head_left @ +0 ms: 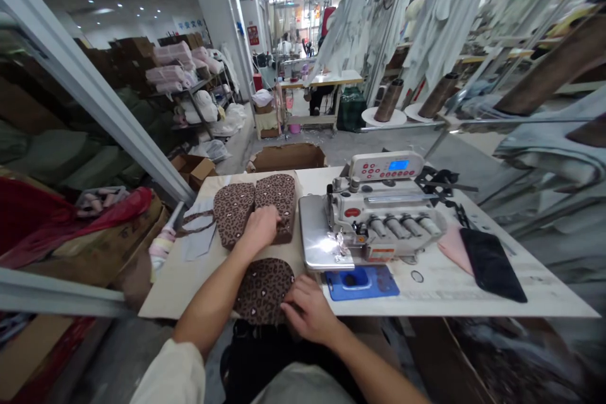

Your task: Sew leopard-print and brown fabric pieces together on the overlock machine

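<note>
Two stacks of brown leopard-print fabric pieces lie side by side on the table, a left stack (233,208) and a right stack (277,186). My left hand (262,226) is on the right stack, its fingers curled and bunched against the top piece. A single rounded leopard-print fabric piece (265,290) lies at the table's front edge. My right hand (307,306) pinches its right edge between thumb and fingers. Just right of the stacks stands a white overlock sewing machine (383,214), its lamp lighting the metal plate (315,233) at the needle.
A blue phone case (362,283) lies before the machine, and a black flat object (492,264) on pink cloth sits at right. Grey-white pieces and a brown strip (196,224) are at left. Behind the table are an open carton (286,158) and thread cones (389,101).
</note>
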A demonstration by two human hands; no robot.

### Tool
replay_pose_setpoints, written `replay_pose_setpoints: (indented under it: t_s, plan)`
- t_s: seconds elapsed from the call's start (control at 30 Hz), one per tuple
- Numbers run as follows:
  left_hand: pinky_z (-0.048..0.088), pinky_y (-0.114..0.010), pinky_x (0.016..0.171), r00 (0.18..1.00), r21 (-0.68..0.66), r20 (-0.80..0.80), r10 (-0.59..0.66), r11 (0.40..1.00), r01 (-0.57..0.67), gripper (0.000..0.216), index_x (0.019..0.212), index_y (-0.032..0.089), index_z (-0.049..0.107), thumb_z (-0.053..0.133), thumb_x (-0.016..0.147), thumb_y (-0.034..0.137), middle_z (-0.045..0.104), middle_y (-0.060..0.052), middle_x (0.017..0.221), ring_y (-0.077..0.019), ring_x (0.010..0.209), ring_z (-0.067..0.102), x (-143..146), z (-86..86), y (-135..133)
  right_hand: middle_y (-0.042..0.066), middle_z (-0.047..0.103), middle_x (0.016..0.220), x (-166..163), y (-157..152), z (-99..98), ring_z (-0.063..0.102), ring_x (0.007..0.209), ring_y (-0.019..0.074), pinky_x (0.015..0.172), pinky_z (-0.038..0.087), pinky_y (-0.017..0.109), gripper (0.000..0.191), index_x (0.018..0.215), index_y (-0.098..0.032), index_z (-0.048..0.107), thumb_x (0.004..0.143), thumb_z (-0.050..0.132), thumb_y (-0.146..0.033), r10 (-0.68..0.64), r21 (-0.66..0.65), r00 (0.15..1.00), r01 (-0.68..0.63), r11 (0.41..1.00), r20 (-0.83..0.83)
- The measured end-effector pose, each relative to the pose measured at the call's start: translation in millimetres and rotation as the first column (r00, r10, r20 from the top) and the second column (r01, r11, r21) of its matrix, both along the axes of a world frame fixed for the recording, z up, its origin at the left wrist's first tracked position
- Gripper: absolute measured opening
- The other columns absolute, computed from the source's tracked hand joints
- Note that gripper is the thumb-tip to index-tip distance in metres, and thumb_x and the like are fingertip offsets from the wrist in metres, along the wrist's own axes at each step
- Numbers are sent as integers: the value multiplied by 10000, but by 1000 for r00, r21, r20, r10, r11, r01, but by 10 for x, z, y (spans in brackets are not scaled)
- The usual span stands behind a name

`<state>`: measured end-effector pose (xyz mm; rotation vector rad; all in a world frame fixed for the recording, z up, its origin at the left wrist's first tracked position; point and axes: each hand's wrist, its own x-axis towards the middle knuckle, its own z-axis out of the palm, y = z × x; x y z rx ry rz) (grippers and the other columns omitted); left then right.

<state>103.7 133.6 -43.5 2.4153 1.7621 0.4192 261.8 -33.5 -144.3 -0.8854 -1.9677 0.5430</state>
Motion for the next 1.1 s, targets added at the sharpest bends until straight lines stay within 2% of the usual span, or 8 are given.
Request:
replay_pose_setpoints:
  t_s: [0.1, 0.2, 0.27, 0.37, 0.5, 0.57, 0.7, 1.1]
  plan:
    - [512, -337, 823, 995, -7, 80, 62, 998, -61, 194, 1032, 174, 673, 482, 1006, 151, 736, -105, 921, -238, 884, 701, -41, 69, -106, 136, 728, 1214, 1, 18, -53, 667, 1126, 275, 975, 534, 448, 449, 1406, -213, 538, 962, 578, -265, -52, -100, 998, 47, 994, -43]
    - [526, -303, 850, 914, -127, 363, -181, 962, 241, 257, 989, 217, 722, 468, 1017, 193, 751, -57, 954, -195, 896, 702, -240, 163, -538, 210, 535, 1535, -12, 24, -123, 559, 1379, 306, 1090, 505, 500, 930, 1665, -190, 34, 941, 610, -285, -139, -211, 990, 130, 969, -28]
    - [538, -306, 862, 739, -218, 544, -398, 783, 582, 331, 1010, 247, 770, 451, 1049, 330, 751, -64, 979, -194, 912, 700, -496, 222, -936, 237, 485, 1567, -17, -4, -116, 529, 1411, 333, 1095, 502, 525, 989, 1669, -168, 21, 902, 640, -256, -154, -200, 988, 151, 968, 2]
    - [553, -309, 748, 554, -331, 700, -450, 484, 810, 329, 904, 250, 811, 663, 932, 542, 730, -91, 848, -203, 760, 687, -1005, 219, -1464, 207, 531, 1527, -11, -92, 29, 517, 1410, 360, 1127, 455, 565, 681, 1486, -201, 520, 821, 662, -162, -30, -124, 997, 38, 991, 70]
    - [534, -302, 664, 665, -239, 715, -217, 818, 523, 427, 688, 217, 726, 694, 897, 589, 665, -64, 705, -183, 667, 638, -1557, -74, -1754, 39, 785, 1011, -19, -107, 286, 736, 959, 216, 882, 577, 341, 234, 966, -258, 745, 830, 614, -119, 456, -280, 885, -418, 864, 88]
    - [558, -317, 730, 783, -191, 621, -31, 963, 189, 364, 793, 207, 744, 615, 963, 502, 718, -73, 801, -198, 767, 679, -1679, -308, -1732, 13, 778, 867, -53, -24, 337, 734, 790, 192, 745, 562, 283, 193, 958, -248, 729, 882, 588, -140, 353, -417, 926, -271, 868, 132]
    - [579, -346, 815, 893, -63, 426, 144, 990, -129, 260, 949, 215, 766, 551, 950, 363, 782, -70, 933, -221, 883, 723, -1744, -720, -1594, 93, 794, 1034, -146, 163, 306, 756, 881, 258, 773, 534, 319, 385, 1313, -221, 607, 930, 623, -192, -96, -427, 901, 292, 856, 423]
    - [572, -344, 852, 929, 63, 336, 154, 981, -185, 252, 988, 214, 749, 513, 976, 301, 777, -73, 970, -231, 919, 722, -1742, -933, -1505, 80, 794, 964, -250, 194, 236, 768, 866, 245, 716, 510, 286, 304, 1318, -201, 545, 1015, 538, -228, -209, -284, 720, 499, 819, 662]
